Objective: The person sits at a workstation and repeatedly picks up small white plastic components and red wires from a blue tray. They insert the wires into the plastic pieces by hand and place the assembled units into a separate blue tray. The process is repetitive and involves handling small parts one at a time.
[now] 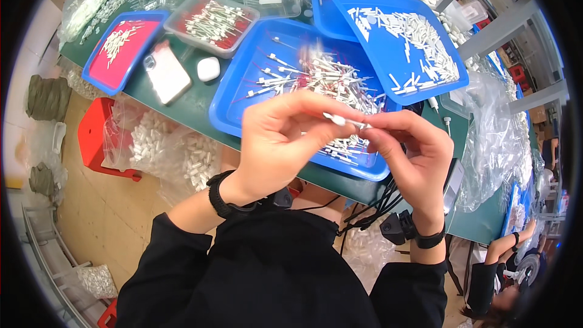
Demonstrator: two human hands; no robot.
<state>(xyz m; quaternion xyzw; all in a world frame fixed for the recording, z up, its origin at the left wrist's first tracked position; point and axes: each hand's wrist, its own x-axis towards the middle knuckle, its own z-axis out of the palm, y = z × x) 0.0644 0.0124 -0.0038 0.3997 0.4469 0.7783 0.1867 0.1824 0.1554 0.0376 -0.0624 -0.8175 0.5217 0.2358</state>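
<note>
Hands meet at frame centre over the big blue tray (243, 94).
Clear bags of white parts (164, 146) sit lower left of it; your left hand (276, 140) and right hand (410, 152), fingers curled, both pinch one small white piece (345, 121) above the tray's near edge.

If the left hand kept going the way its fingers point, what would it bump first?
Probably the right hand: the left hand points rightward across at it, and both pinch one small white piece over the blue tray.
</note>
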